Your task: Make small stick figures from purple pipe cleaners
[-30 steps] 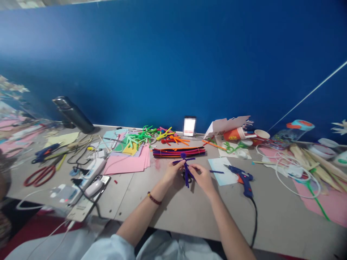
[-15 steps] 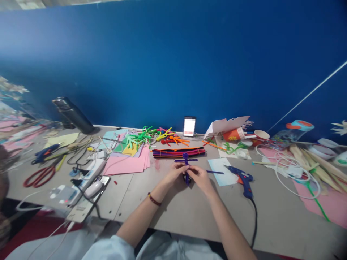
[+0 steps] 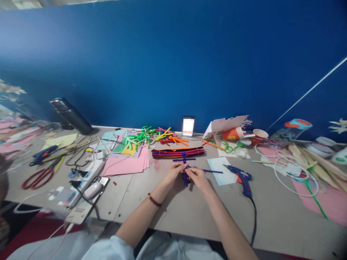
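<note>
Between my hands is a purple pipe-cleaner figure (image 3: pixel 184 155) with a coiled round head, arms out to both sides and legs hanging toward me. My left hand (image 3: pixel 175 171) pinches its middle from the left. From the right, the fingers of my right hand (image 3: pixel 198 178) close on the same body, meeting the left fingertips. A purple strand (image 3: pixel 214 171) sticks out to the right past my right hand, over a pale blue sheet (image 3: pixel 222 169). Just beyond the figure lies a banded bundle of pipe cleaners (image 3: pixel 177 152). My fingers hide part of the figure's body.
A blue glue gun (image 3: pixel 241 177) lies on the right, its cord running to the front edge. Green, yellow and orange pipe-cleaner figures (image 3: pixel 146 135) are heaped behind pink paper (image 3: pixel 124 164). On the left are red-handled scissors (image 3: pixel 38 178), a power strip (image 3: pixel 90 173) and a dark flask (image 3: pixel 72 115).
My right hand's fingers have shifted slightly on the figure, and the purple strand at the right now shows more of its length. The view has moved a little.
</note>
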`<state>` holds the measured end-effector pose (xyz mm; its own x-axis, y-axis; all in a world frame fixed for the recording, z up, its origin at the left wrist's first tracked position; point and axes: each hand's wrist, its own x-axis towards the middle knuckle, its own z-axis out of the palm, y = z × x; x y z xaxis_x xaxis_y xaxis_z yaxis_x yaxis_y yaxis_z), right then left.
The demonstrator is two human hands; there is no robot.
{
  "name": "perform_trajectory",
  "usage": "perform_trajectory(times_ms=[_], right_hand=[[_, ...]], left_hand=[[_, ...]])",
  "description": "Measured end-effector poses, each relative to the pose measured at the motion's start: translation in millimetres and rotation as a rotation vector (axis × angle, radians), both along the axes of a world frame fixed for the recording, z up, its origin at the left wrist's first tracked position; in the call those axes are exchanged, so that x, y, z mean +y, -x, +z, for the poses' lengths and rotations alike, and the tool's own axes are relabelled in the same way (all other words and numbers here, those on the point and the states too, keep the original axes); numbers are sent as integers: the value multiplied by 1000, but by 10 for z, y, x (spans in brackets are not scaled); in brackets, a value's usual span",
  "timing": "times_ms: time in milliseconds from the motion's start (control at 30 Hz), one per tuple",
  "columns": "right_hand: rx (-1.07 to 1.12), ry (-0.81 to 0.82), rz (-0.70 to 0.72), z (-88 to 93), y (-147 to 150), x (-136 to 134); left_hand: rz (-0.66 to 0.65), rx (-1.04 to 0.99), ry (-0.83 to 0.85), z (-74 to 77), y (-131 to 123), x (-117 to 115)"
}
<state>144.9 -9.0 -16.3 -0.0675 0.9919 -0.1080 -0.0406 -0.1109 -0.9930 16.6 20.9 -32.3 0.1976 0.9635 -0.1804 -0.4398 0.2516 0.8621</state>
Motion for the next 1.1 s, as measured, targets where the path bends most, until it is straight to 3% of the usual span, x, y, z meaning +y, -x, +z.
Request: perform_trajectory(times_ms=[433, 600, 967, 1100], right_hand=[[14, -13, -10, -109, 11, 7], [-26, -30, -22, -116, 18, 1], [-371, -360, -211, -117, -7, -25], [-258, -264, -191, -90, -5, -38]], left_hand=[[-3, -55, 30, 120, -2, -26], [31, -15, 24, 80, 4, -9], [72, -32, 44, 53, 6, 15], [37, -51, 36, 55, 3, 3]])
